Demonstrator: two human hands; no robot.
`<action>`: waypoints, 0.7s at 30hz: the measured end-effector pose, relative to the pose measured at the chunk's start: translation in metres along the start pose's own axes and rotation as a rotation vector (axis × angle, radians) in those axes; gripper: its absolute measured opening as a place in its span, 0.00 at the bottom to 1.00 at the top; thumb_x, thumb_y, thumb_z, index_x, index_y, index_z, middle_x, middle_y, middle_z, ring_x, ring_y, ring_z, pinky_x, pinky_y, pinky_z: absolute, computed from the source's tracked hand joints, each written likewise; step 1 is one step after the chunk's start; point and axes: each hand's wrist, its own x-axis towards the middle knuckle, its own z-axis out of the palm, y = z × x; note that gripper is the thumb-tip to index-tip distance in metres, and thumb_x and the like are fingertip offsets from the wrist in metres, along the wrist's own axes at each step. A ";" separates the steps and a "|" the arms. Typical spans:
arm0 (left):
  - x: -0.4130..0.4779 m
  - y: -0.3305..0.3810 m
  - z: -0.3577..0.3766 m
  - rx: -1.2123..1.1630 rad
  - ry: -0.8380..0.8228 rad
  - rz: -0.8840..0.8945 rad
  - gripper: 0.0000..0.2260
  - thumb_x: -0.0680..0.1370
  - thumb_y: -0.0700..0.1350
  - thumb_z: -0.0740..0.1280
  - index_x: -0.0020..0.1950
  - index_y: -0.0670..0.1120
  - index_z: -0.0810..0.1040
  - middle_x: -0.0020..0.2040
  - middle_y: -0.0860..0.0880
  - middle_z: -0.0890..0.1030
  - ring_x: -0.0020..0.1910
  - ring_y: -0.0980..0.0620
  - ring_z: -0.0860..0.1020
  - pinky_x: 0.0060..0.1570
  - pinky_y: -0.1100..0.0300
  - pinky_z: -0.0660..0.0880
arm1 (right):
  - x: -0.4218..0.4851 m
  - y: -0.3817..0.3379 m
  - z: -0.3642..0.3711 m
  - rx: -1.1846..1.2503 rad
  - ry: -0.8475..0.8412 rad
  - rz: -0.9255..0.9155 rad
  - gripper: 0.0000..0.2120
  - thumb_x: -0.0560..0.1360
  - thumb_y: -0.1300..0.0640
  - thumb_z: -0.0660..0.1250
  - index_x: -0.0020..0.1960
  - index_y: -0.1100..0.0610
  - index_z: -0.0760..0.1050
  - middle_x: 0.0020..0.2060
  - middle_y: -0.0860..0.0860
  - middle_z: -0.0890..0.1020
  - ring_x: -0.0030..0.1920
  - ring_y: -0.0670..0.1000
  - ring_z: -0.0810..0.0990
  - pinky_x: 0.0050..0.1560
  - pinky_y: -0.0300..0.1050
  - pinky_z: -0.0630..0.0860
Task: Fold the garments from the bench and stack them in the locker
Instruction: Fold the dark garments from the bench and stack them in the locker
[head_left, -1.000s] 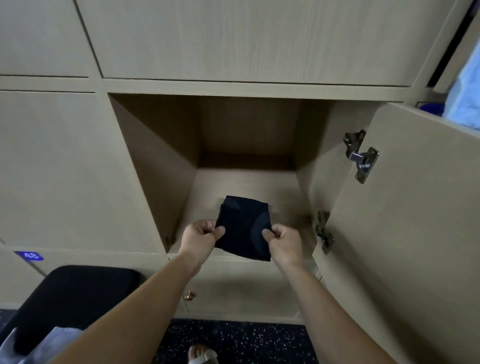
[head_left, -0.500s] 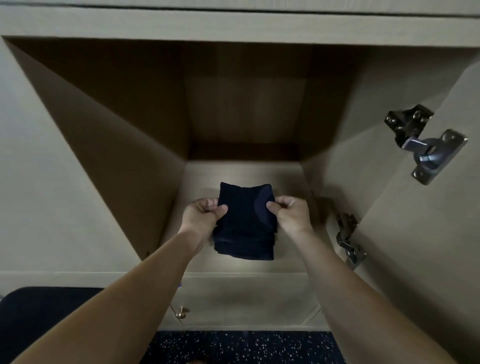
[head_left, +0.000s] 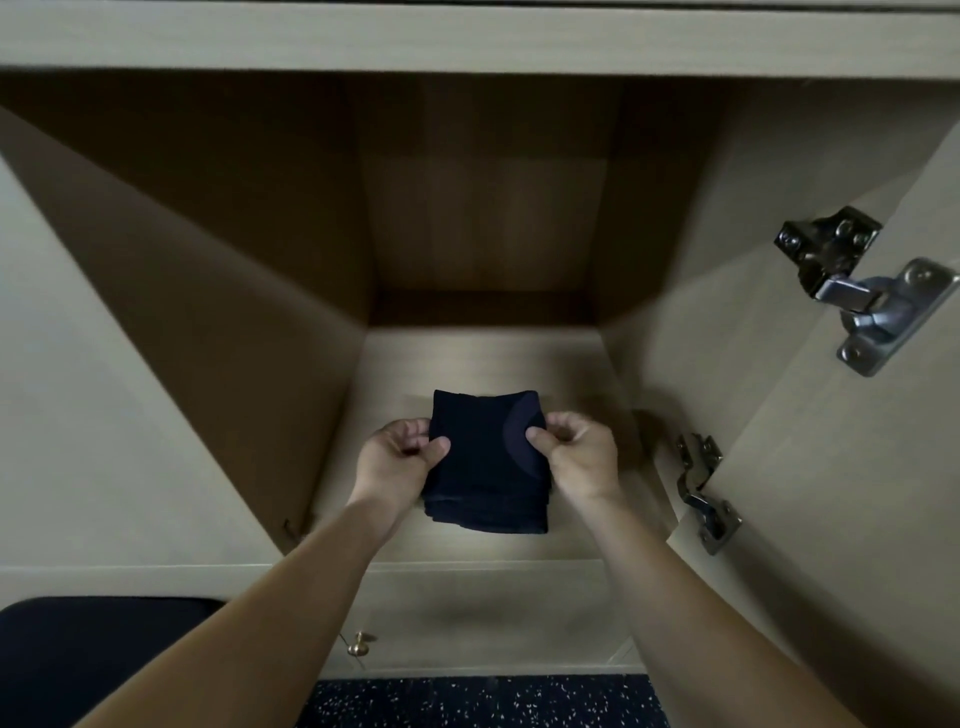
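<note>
Navy garment (head_left: 485, 465): folded, inside the locker (head_left: 483, 358), low over its floor; possibly resting there
Left hand (head_left: 397, 460): fingers pinch its left edge
Right hand (head_left: 579, 460): fingers pinch its right edge

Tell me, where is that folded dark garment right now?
In the head view, the folded dark garment sits low at the centre, just inside the open locker near its front edge, pinched between the left hand and right hand.
</note>
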 end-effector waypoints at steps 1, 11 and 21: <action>0.000 0.000 0.000 0.016 0.001 0.000 0.12 0.77 0.38 0.70 0.60 0.45 0.76 0.51 0.51 0.79 0.46 0.59 0.78 0.40 0.71 0.74 | -0.001 -0.001 -0.001 -0.045 0.015 -0.011 0.06 0.73 0.59 0.73 0.50 0.53 0.79 0.43 0.48 0.81 0.50 0.53 0.81 0.54 0.51 0.78; 0.015 -0.004 0.007 1.043 -0.310 0.433 0.26 0.85 0.53 0.48 0.80 0.45 0.48 0.80 0.49 0.47 0.79 0.54 0.43 0.76 0.60 0.41 | -0.006 -0.013 0.008 -0.952 -0.329 -0.408 0.29 0.83 0.43 0.46 0.79 0.57 0.51 0.79 0.53 0.50 0.78 0.51 0.46 0.77 0.48 0.48; 0.025 -0.050 0.007 0.700 -0.305 0.389 0.44 0.70 0.73 0.37 0.79 0.50 0.43 0.75 0.61 0.40 0.75 0.64 0.37 0.70 0.71 0.37 | -0.011 0.023 0.029 -0.728 -0.246 -0.258 0.38 0.76 0.35 0.36 0.79 0.55 0.43 0.79 0.50 0.46 0.78 0.47 0.41 0.75 0.43 0.42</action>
